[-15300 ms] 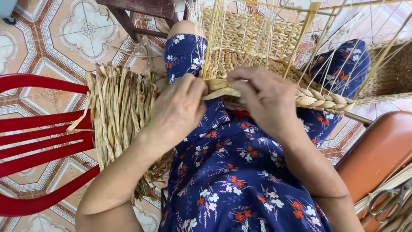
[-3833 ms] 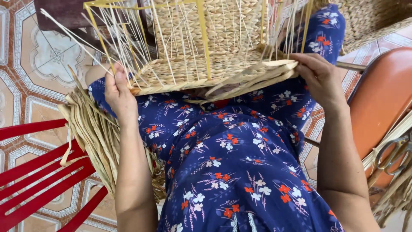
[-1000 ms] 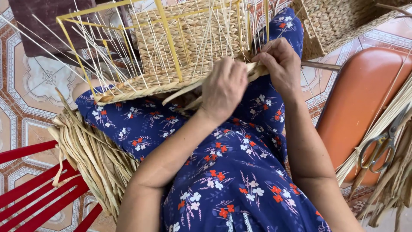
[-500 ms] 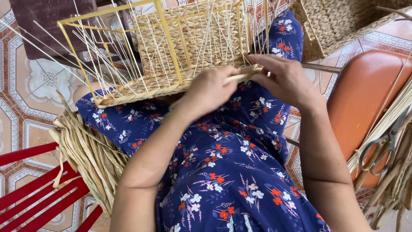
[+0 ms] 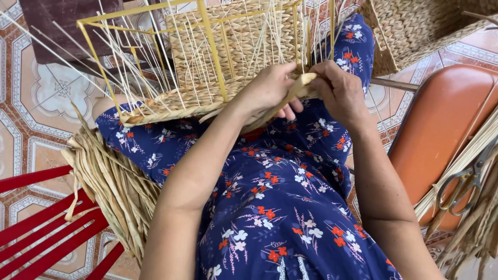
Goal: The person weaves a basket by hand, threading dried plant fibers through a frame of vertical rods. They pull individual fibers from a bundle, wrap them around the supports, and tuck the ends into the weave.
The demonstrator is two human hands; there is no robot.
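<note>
You're mid-weave on the basket (image 5: 207, 98), which sits on your lap at upper centre of the frame. Both hands meet at its front edge w/ a flat strand (image 5: 298, 85) between them. Left hand (image 5: 270, 91) curls over the rim, grip closed on the strand; right hand (image 5: 340, 93) pinches its end, wrist bent inward. Next move, I'd judge: tuck it behind an upright & pull snug. Spare reeds (image 5: 111, 181) lie lower left; scissors (image 5: 464, 181) far right.

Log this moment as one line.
left hand: grips straw strand | right hand: same strand | basket frame: on lap | scissors: right, untouched
</note>
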